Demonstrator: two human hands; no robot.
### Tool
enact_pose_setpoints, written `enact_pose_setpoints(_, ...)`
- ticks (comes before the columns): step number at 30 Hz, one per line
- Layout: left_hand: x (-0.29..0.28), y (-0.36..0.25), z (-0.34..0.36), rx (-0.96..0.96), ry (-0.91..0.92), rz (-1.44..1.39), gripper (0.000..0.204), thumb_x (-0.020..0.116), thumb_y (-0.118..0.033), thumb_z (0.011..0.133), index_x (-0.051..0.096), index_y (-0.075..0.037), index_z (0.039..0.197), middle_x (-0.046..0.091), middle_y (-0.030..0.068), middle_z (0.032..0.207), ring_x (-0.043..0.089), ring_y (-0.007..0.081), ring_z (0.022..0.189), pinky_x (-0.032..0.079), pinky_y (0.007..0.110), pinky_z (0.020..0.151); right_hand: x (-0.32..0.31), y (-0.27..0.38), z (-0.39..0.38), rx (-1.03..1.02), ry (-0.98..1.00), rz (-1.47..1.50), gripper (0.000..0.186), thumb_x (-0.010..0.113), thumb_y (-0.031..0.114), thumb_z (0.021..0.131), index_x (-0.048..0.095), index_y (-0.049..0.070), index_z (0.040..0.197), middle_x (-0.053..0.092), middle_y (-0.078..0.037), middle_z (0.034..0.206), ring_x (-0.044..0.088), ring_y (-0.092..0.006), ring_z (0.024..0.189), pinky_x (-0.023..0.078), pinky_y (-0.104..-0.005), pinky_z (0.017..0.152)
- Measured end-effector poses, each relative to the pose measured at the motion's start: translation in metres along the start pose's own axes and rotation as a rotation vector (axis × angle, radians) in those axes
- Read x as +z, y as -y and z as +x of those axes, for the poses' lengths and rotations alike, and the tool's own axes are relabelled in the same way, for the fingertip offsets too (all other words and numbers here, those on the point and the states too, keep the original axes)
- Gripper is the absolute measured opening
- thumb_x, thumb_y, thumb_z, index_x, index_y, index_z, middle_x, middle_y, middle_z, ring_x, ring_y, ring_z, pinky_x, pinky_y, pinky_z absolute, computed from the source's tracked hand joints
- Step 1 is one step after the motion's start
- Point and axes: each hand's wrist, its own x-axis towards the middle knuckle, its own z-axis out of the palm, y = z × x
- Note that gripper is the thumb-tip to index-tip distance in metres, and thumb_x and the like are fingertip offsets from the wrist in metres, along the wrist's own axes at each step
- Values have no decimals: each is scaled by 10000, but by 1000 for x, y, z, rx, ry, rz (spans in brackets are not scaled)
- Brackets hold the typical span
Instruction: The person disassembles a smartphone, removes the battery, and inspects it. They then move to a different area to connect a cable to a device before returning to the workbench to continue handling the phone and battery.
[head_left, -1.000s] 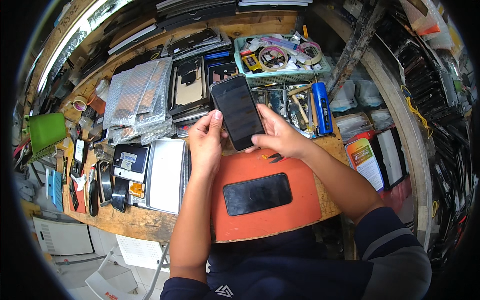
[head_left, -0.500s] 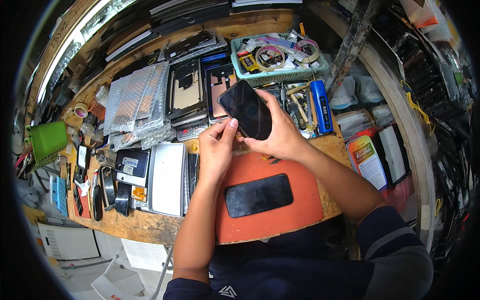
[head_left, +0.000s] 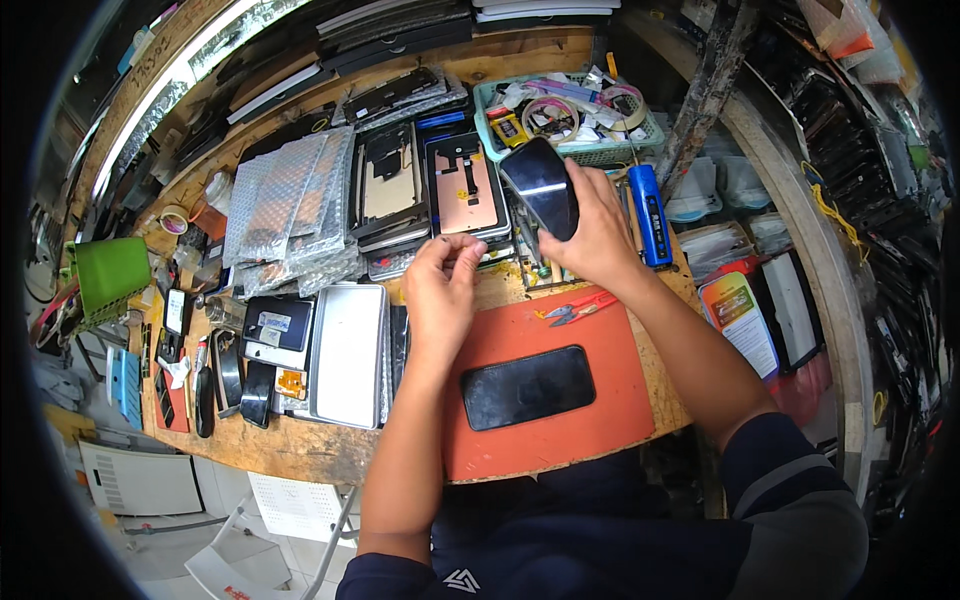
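A black smartphone point(head_left: 541, 188) is gripped along its right side by my right hand point(head_left: 598, 222), tilted above the bench with a streak of light on its glass. To its left, my left hand point(head_left: 447, 280) is closed, thumb and forefinger pressed together; anything between them is too small to make out. Below both hands, a second dark phone or screen panel point(head_left: 528, 388) lies flat on the orange-red mat point(head_left: 620, 405). At the mat's far edge rest red-handled pliers or cutters point(head_left: 583, 308), close under my right wrist.
Bubble-wrapped panels point(head_left: 285, 195) are stacked at the left, beside opened tablet parts point(head_left: 465, 190). A mint basket point(head_left: 590, 152) with tape rolls stands behind. A blue cylindrical tool point(head_left: 650, 215) lies at the right. A white tray point(head_left: 348, 355) and several phones sit left of the mat.
My right hand has lifted the smartphone up and to the right, away from my left hand, and tilted it. My left hand has drawn apart from the phone. The pliers now show more fully.
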Motion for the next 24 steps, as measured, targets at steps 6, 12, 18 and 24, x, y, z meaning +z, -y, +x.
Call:
enact_pose_setpoints(6, -18, -8, 6, 137, -22, 226, 180, 722, -132, 1021, 778, 26, 1086, 738, 118, 916, 664, 184, 783, 520, 332, 733, -2, -6, 5, -86, -88, -190, 822, 854, 205, 769, 542, -27, 1493, 540, -229, 1507, 537, -424, 1318, 419, -489, 1144)
enact_pose_setpoints(12, -27, -19, 2, 302, 173, 491, 147, 747, -97, 951, 804, 8, 1036, 755, 179, 1009, 726, 367, 970, 557, 436, 869, -13, 18, 1, -281, -64, -79, 575, 880, 208, 786, 683, 16, 1291, 639, -152, 1308, 588, -344, 1213, 468, -461, 1004)
enact_pose_setpoints(18, -30, -16, 4, 227, 53, 581, 191, 742, -166, 976, 794, 11, 1026, 748, 180, 956, 733, 349, 881, 556, 436, 805, -35, 66, -15, -366, 961, 228, 621, 903, 450, 726, 677, 4, 1095, 667, -146, 1127, 658, -362, 1081, 557, -469, 840)
enact_pose_setpoints(24, -26, -16, 5, 173, 32, 594, 232, 736, -219, 988, 792, 4, 1021, 747, 177, 937, 731, 346, 833, 549, 444, 758, -45, 92, -38, -574, 1030, 3, 672, 903, 442, 678, 589, -14, 1057, 610, -165, 1087, 640, -344, 1042, 547, -472, 767)
